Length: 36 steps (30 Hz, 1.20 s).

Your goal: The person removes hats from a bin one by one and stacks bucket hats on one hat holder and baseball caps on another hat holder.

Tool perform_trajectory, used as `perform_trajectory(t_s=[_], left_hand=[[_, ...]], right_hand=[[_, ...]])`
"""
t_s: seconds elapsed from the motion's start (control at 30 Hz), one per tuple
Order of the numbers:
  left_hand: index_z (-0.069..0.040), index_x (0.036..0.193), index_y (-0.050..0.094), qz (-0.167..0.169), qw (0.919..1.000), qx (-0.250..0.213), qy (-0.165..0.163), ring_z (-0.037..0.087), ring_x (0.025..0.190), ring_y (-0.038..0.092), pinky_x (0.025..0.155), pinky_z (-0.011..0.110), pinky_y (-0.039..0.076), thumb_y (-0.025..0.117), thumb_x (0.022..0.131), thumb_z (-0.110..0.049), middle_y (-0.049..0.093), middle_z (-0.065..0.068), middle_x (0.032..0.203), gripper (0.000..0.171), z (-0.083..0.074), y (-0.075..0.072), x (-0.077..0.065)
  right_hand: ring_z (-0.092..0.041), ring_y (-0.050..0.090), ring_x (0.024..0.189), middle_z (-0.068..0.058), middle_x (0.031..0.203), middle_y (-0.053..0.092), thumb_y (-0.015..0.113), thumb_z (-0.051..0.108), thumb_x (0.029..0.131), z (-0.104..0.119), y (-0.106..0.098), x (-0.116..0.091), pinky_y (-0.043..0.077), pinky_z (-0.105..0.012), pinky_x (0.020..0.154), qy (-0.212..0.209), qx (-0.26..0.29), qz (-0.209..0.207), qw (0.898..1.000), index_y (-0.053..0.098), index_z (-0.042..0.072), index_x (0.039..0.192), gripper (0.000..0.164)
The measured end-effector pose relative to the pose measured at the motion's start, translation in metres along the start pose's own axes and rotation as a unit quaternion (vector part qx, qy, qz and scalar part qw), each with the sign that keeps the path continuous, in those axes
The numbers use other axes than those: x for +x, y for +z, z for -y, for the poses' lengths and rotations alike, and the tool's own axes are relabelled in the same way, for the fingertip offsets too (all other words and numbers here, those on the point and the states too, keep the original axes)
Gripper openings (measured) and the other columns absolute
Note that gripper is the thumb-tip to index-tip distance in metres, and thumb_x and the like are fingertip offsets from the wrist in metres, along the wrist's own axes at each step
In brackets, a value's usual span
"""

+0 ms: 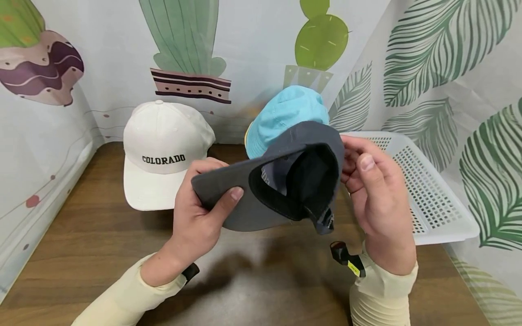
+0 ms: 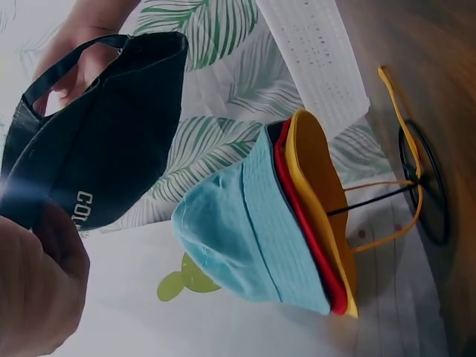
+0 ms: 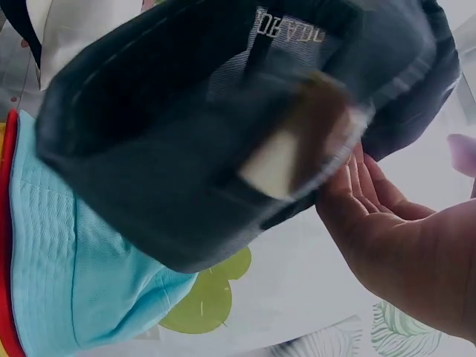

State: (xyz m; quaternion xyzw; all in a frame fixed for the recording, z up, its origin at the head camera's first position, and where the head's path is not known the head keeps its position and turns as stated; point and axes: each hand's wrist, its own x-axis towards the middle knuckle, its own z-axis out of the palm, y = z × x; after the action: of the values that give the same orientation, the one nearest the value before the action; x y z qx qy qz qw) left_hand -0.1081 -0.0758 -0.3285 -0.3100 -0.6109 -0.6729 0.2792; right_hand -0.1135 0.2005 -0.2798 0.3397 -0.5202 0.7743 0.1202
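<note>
A dark grey baseball cap is held up above the table, tilted so that its black inside faces me. My left hand pinches its brim, thumb on the underside and fingers hidden beyond. At the back of the cap, my right hand touches the edge with relaxed fingers, its thumb standing apart. In the right wrist view the fingers of the right hand meet the cap near its back opening. White letters, partly hidden, show on the cap's front in the left wrist view.
A white COLORADO cap stands at the back left. Behind the grey cap, a light blue bucket hat tops a stack with red and yellow hats on a wire stand. To the right lies a white perforated basket.
</note>
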Motion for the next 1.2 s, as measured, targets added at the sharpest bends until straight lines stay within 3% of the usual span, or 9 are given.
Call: perform_trajectory(t_s=[0.13, 0.23, 0.37, 0.53, 0.63, 0.83, 0.9, 1.03, 1.2], left_hand=[[0.009, 0.122, 0.06, -0.032, 0.9967, 0.002, -0.075, 0.024, 0.105, 0.066, 0.093, 0.032, 0.054, 0.073, 0.089, 0.01, 0.068, 0.011, 0.116, 0.036, -0.002, -0.002, -0.001], [0.002, 0.134, 0.059, -0.054, 0.9901, -0.03, -0.126, 0.027, 0.114, 0.068, 0.101, 0.035, 0.055, 0.07, 0.092, 0.011, 0.067, 0.016, 0.128, 0.044, -0.003, -0.002, 0.0], [-0.002, 0.142, 0.056, -0.078, 0.9827, -0.07, -0.153, 0.031, 0.124, 0.066, 0.107, 0.04, 0.053, 0.067, 0.095, 0.013, 0.064, 0.02, 0.138, 0.05, -0.004, -0.001, 0.002], [-0.004, 0.143, 0.056, -0.1, 0.9792, -0.085, -0.155, 0.034, 0.129, 0.062, 0.111, 0.042, 0.05, 0.066, 0.096, 0.012, 0.062, 0.02, 0.142, 0.05, -0.002, -0.001, 0.005], [-0.005, 0.144, 0.056, -0.107, 0.9766, -0.091, -0.163, 0.035, 0.131, 0.061, 0.112, 0.041, 0.05, 0.066, 0.097, 0.011, 0.061, 0.019, 0.142, 0.051, -0.001, -0.001, 0.006], [-0.006, 0.144, 0.056, -0.111, 0.975, -0.092, -0.169, 0.035, 0.131, 0.06, 0.112, 0.041, 0.05, 0.067, 0.097, 0.01, 0.061, 0.018, 0.143, 0.051, 0.001, -0.001, 0.005], [-0.006, 0.144, 0.056, -0.112, 0.9755, -0.092, -0.166, 0.035, 0.13, 0.06, 0.111, 0.041, 0.05, 0.067, 0.097, 0.01, 0.061, 0.018, 0.143, 0.051, 0.001, -0.001, 0.006], [-0.005, 0.143, 0.056, -0.11, 0.9775, -0.092, -0.155, 0.035, 0.13, 0.061, 0.111, 0.041, 0.05, 0.066, 0.097, 0.011, 0.061, 0.02, 0.142, 0.05, 0.002, -0.002, 0.006], [-0.005, 0.143, 0.057, -0.109, 0.9807, -0.077, -0.143, 0.035, 0.129, 0.061, 0.111, 0.04, 0.05, 0.067, 0.097, 0.01, 0.06, 0.02, 0.142, 0.049, 0.003, -0.005, 0.007]], right_hand=[[-0.026, 0.069, 0.094, -0.019, 0.111, 0.073, 0.061, 0.023, 0.109, -0.002, 0.004, 0.0, 0.058, -0.03, 0.081, -0.036, -0.094, -0.013, 0.995, 0.066, -0.011, 0.127, 0.038], [-0.022, 0.068, 0.083, -0.017, 0.095, 0.072, 0.068, 0.032, 0.106, -0.005, 0.009, 0.002, 0.055, -0.028, 0.076, -0.101, -0.196, -0.038, 0.975, 0.066, -0.018, 0.115, 0.051], [-0.016, 0.061, 0.075, -0.016, 0.081, 0.066, 0.076, 0.047, 0.098, -0.006, 0.015, 0.003, 0.05, -0.024, 0.072, -0.175, -0.309, -0.045, 0.934, 0.067, -0.018, 0.104, 0.066], [-0.016, 0.052, 0.068, -0.008, 0.071, 0.059, 0.077, 0.055, 0.093, -0.004, 0.023, 0.002, 0.042, -0.022, 0.067, -0.224, -0.46, -0.023, 0.859, 0.073, -0.005, 0.095, 0.061], [-0.015, 0.049, 0.065, -0.004, 0.069, 0.055, 0.078, 0.053, 0.092, -0.008, 0.026, 0.002, 0.039, -0.024, 0.063, -0.233, -0.506, -0.007, 0.831, 0.073, -0.001, 0.091, 0.054], [-0.012, 0.047, 0.063, -0.001, 0.07, 0.051, 0.077, 0.041, 0.094, -0.017, 0.021, 0.004, 0.037, -0.026, 0.058, -0.219, -0.556, 0.039, 0.801, 0.07, 0.004, 0.086, 0.039], [-0.011, 0.047, 0.063, 0.0, 0.07, 0.051, 0.076, 0.033, 0.094, -0.018, 0.018, 0.004, 0.037, -0.025, 0.057, -0.21, -0.564, 0.052, 0.797, 0.068, 0.006, 0.083, 0.031], [-0.011, 0.047, 0.061, 0.0, 0.069, 0.054, 0.071, 0.02, 0.094, -0.018, 0.013, 0.004, 0.037, -0.023, 0.055, -0.197, -0.564, 0.065, 0.799, 0.066, 0.007, 0.078, 0.021], [-0.012, 0.048, 0.057, -0.003, 0.066, 0.056, 0.069, 0.018, 0.096, -0.017, 0.006, 0.005, 0.039, -0.022, 0.055, -0.175, -0.559, 0.024, 0.81, 0.066, 0.006, 0.074, 0.024]])
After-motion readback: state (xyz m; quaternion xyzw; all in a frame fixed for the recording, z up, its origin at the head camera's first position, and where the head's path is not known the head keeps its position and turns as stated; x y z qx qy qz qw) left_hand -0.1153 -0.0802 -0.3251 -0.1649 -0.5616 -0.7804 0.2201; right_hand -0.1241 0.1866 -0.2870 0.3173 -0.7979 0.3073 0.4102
